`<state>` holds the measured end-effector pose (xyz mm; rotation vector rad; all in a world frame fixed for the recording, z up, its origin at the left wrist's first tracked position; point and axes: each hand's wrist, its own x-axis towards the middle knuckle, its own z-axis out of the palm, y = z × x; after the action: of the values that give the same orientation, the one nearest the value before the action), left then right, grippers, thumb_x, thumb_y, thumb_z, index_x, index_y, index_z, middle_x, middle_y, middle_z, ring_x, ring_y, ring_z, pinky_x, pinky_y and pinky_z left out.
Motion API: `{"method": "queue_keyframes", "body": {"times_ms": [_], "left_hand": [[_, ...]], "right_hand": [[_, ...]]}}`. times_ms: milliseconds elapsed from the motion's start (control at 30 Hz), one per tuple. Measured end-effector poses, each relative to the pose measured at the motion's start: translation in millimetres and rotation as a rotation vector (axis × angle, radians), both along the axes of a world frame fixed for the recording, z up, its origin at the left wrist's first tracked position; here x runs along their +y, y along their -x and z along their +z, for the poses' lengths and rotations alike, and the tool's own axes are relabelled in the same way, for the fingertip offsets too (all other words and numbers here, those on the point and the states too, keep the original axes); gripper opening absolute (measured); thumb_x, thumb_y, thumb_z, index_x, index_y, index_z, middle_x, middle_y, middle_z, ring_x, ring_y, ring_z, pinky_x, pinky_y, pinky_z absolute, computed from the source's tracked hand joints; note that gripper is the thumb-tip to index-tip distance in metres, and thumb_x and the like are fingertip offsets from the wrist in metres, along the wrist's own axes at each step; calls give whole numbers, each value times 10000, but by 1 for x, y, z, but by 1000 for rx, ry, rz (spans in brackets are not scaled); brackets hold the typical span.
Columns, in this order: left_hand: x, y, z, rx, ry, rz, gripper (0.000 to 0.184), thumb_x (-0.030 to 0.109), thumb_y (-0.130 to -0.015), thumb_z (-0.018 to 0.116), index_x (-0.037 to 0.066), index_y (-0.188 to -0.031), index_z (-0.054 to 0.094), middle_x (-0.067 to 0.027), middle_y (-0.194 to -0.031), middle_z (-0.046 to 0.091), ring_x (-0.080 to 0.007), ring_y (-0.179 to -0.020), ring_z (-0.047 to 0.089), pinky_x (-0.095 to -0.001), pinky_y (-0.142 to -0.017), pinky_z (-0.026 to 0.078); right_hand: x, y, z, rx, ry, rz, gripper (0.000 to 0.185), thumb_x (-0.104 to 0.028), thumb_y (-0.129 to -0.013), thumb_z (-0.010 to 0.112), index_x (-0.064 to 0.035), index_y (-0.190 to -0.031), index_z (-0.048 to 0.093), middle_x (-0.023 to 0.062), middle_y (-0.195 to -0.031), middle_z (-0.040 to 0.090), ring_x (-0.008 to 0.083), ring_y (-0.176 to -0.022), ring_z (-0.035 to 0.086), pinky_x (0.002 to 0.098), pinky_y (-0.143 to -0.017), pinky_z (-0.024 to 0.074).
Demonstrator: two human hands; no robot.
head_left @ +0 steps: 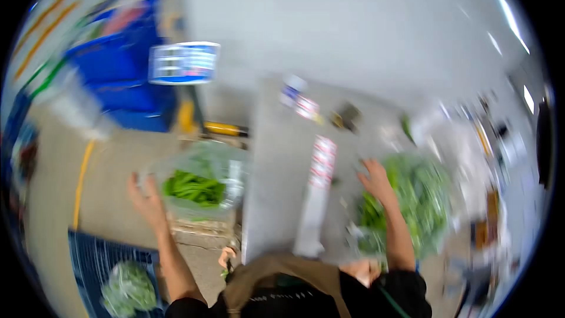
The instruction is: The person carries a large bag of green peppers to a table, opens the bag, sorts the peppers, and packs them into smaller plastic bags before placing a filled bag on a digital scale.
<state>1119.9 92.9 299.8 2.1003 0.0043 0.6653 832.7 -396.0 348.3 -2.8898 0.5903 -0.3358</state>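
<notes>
My left hand (147,201) is beside the left edge of a clear plastic bag of green leafy vegetables (197,188), its fingers apart. That bag sits open on a low platform (203,228) below a scale display (184,62). My right hand (378,181) has its fingers spread at the left side of a large clear bag of leafy greens (421,206) on the grey table. I cannot tell whether it touches the bag. A strip of red-and-white labels (322,162) lies on the table between my hands.
The grey table (271,188) carries a small dark item (346,116) and a white-and-blue item (292,90), both blurred. A dark blue crate (88,259) at lower left holds another bag of greens (128,288). Blue bins (126,73) stand behind at left. Crumpled clear plastic (456,147) lies at right.
</notes>
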Motion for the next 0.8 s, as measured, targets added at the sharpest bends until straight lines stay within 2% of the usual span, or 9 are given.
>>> {"method": "queue_keyframes", "body": {"times_ms": [167, 267, 367, 467, 600, 667, 700, 767, 800], "left_hand": [[-101, 41, -6, 100, 315, -538, 351, 169, -906, 571, -44, -1183, 533, -161, -1108, 598, -228, -1017, 568, -314, -882, 437], [-175, 111, -2, 255, 173, -971, 283, 117, -861, 614, -20, -1105, 580, -105, -942, 626, -176, -871, 594, -279, -775, 476], [-245, 164, 5, 378, 67, -1409, 284, 98, -824, 632, -17, -1079, 584, -104, -885, 615, -158, -811, 598, -270, -717, 487], [-316, 205, -31, 652, -125, -1672, 381, 157, -803, 661, -17, -1124, 555, -136, -908, 612, -220, -831, 609, -311, -732, 490], [-410, 264, -86, 91, -207, -1763, 582, 266, -766, 685, 29, -1250, 463, -186, -1205, 527, -347, -1130, 477, -427, -960, 368], [-440, 306, -71, 95, -272, -1962, 553, 243, -778, 671, 32, -1245, 461, -190, -1255, 486, -345, -1190, 419, -426, -992, 342], [-446, 331, -72, -39, -59, -1961, 527, 233, -778, 668, 35, -1225, 470, -180, -1223, 500, -341, -1184, 421, -429, -985, 349], [-453, 396, -106, 52, 237, -1965, 453, 213, -779, 657, 41, -1169, 504, -151, -1167, 525, -320, -1166, 439, -433, -978, 353], [-453, 420, -129, 278, 319, -1973, 404, 202, -780, 648, 44, -1133, 530, -133, -1143, 537, -304, -1154, 454, -433, -979, 351]], "right_hand": [[-38, 117, 3, -70, 285, -426, 462, -103, -672, 706, -5, -1096, 553, 214, -1052, 517, 384, -987, 505, 452, -841, 422], [-52, 195, -13, 18, 300, -647, 479, -126, -652, 736, -28, -1083, 552, 214, -1074, 491, 384, -1019, 489, 469, -843, 420], [-49, 233, -4, 98, 212, -739, 509, -107, -661, 729, -8, -1125, 544, 210, -1124, 503, 390, -1048, 485, 455, -886, 417], [-23, 223, 8, -70, 376, -532, 488, -71, -651, 714, -15, -1105, 545, 207, -1145, 487, 391, -1082, 476, 474, -909, 401], [-5, 186, 0, -202, 282, -67, 472, -56, -649, 697, -33, -1095, 547, 181, -1153, 494, 383, -1098, 476, 477, -936, 380], [1, 167, -10, -206, 156, 122, 452, -60, -669, 683, -52, -1102, 553, 161, -1143, 512, 361, -1087, 492, 464, -935, 384], [0, 157, -14, -183, 82, 212, 439, -69, -686, 675, -61, -1108, 555, 153, -1140, 520, 350, -1079, 501, 456, -932, 388], [-8, 158, -20, -118, -22, 272, 409, -97, -718, 658, -75, -1114, 558, 138, -1124, 536, 327, -1052, 519, 442, -920, 398], [-16, 164, -23, -80, -53, 240, 392, -116, -734, 651, -79, -1113, 559, 130, -1112, 543, 317, -1032, 529, 436, -911, 404]]}}
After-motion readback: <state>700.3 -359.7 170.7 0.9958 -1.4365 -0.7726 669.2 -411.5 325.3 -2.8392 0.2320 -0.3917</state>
